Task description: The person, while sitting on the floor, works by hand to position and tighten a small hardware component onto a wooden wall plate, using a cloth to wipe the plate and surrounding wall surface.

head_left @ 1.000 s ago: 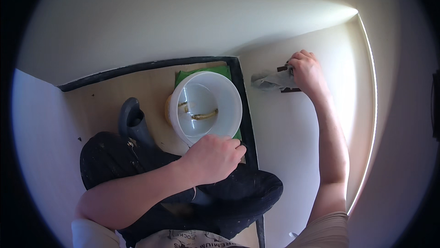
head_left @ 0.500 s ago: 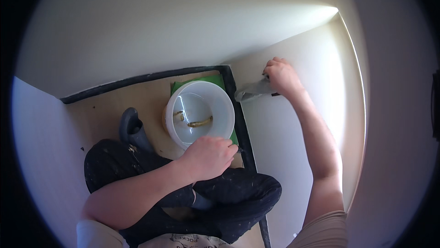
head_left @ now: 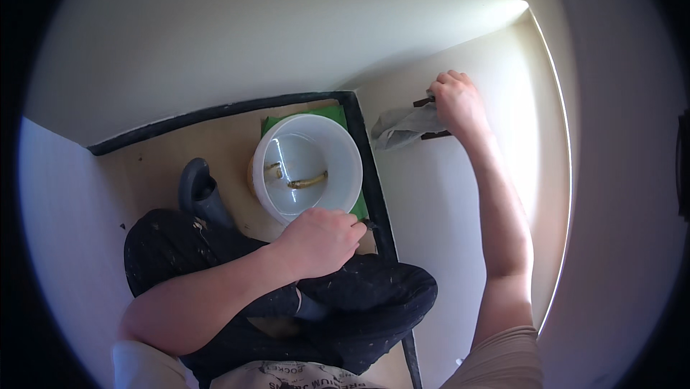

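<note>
My right hand (head_left: 460,105) is up against the right-hand wall, its fingers curled round a crumpled grey cloth (head_left: 404,127) that hangs off toward the corner. Two dark brown strips or slots (head_left: 434,135) show at the cloth's edges; what they are I cannot make out. Just in front of a white plastic bucket (head_left: 343,152), my left hand (head_left: 321,240) is closed. A small dark thing (head_left: 369,224) pokes out at its fingertips, too little visible to name. Inside the bucket, a curved yellow-brown handle or brush-like piece (head_left: 309,181) shows near the bottom.
Green sheeting (head_left: 328,112) lies under the bucket on the wooden floor (head_left: 162,173). Black edging (head_left: 215,117) runs along the foot of the walls and meets in the corner behind. A dark grey boot-like object (head_left: 203,198) stands by my left knee. My crossed legs fill the near side.
My right hand has moved up and slightly right along the wall with the cloth, uncovering more of the dark strips. My left hand stays closed by the bucket. The whole view has shifted slightly.
</note>
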`<state>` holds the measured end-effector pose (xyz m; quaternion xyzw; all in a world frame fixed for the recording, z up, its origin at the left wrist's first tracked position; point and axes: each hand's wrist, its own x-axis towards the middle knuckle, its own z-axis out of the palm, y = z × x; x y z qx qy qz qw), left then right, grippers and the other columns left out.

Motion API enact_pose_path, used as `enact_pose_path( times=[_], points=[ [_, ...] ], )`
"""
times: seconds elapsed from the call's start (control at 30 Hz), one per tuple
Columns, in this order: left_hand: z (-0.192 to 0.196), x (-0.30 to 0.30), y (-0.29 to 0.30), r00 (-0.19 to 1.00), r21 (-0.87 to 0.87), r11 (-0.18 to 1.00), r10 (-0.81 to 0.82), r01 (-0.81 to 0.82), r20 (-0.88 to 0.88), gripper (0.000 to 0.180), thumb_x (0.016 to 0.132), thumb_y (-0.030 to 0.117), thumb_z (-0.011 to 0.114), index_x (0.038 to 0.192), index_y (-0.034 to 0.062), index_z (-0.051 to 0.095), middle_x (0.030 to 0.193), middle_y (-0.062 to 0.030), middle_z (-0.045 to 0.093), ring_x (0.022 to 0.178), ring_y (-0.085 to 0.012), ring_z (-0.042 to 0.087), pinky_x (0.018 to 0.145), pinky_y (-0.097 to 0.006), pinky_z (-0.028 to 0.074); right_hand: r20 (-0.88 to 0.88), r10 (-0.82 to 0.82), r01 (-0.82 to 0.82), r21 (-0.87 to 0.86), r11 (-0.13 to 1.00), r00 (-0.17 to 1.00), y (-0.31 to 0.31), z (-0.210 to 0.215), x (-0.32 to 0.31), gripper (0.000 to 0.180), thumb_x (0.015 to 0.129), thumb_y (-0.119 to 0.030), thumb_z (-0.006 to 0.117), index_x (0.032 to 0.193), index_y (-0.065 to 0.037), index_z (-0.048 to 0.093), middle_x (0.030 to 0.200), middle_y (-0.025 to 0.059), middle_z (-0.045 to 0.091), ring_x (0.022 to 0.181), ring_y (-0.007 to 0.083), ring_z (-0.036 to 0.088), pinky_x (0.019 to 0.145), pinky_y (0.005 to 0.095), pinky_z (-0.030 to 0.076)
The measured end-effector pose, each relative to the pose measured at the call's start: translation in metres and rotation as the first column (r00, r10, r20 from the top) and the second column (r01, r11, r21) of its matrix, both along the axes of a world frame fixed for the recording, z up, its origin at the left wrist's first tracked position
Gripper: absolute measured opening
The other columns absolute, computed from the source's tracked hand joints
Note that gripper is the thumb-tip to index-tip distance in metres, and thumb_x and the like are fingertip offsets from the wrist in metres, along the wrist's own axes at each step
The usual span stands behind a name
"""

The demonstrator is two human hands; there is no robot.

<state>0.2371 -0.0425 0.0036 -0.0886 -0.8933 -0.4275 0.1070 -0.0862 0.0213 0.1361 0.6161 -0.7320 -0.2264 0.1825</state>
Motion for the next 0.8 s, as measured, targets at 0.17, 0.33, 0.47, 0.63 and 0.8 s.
enact_pose_path(
  times=[0.17, 0.33, 0.47, 0.63, 0.8],
  points=[
    [0.003, 0.003, -0.003, 0.998, -0.010, 1.000, 0.000, -0.001, -0.060, 0.012, 0.089, 0.019, 0.070, 0.088, 0.0088, 0.065, 0.082, -0.0060, 0.064, 0.083, -0.0263, 0.069, 0.070, -0.040, 0.056, -0.020, 0.061, -0.060, 0.025, 0.998, 0.998, -0.009, 0.008, 0.004, 0.010, 0.077, -0.003, 0.064, 0.072, -0.009, 0.070, 0.084, 0.0052, 0.067, 0.092, 0.0226, 0.063, 0.087, 0.0341, 0.052],
    [-0.002, 0.006, -0.002, 1.000, -0.012, 1.000, -0.017, 0.016, -0.021, 0.011, 0.089, 0.019, 0.070, 0.090, 0.0089, 0.066, 0.084, -0.0065, 0.065, 0.083, -0.0267, 0.069, 0.071, -0.040, 0.056, -0.168, 0.046, -0.038, 0.049, 0.998, 0.985, 0.000, -0.011, 0.002, 0.007, 0.076, -0.007, 0.066, 0.072, -0.011, 0.070, 0.083, 0.0056, 0.068, 0.091, 0.0210, 0.064, 0.084, 0.0326, 0.053],
    [0.001, 0.006, -0.007, 0.999, -0.009, 1.000, 0.007, -0.007, -0.035, 0.011, 0.089, 0.020, 0.069, 0.091, 0.0093, 0.067, 0.085, -0.0066, 0.066, 0.084, -0.0272, 0.069, 0.071, -0.041, 0.056, -0.193, 0.061, -0.028, 0.169, 0.985, 0.979, -0.013, -0.037, 0.008, 0.009, 0.076, -0.011, 0.067, 0.069, -0.013, 0.072, 0.080, 0.0049, 0.069, 0.090, 0.0211, 0.065, 0.083, 0.0323, 0.052],
    [-0.006, 0.000, 0.001, 1.000, -0.022, 1.000, -0.017, 0.017, 0.000, 0.012, 0.089, 0.021, 0.069, 0.093, 0.0096, 0.067, 0.085, -0.0066, 0.066, 0.085, -0.0283, 0.069, 0.072, -0.042, 0.056, -0.100, 0.047, -0.021, 0.252, 0.967, 0.994, -0.010, -0.050, -0.008, 0.010, 0.078, -0.013, 0.066, 0.072, -0.012, 0.075, 0.084, 0.0056, 0.073, 0.092, 0.0230, 0.067, 0.084, 0.0345, 0.054],
    [-0.007, 0.001, 0.000, 1.000, -0.020, 1.000, -0.018, 0.019, 0.015, 0.013, 0.089, 0.022, 0.069, 0.095, 0.0098, 0.069, 0.086, -0.0071, 0.067, 0.086, -0.0290, 0.069, 0.073, -0.042, 0.057, -0.028, -0.002, 0.011, 0.325, 0.946, 1.000, -0.012, -0.065, -0.006, 0.012, 0.080, -0.011, 0.065, 0.076, -0.009, 0.076, 0.089, 0.0060, 0.075, 0.098, 0.0246, 0.067, 0.086, 0.0374, 0.055]
  ],
)
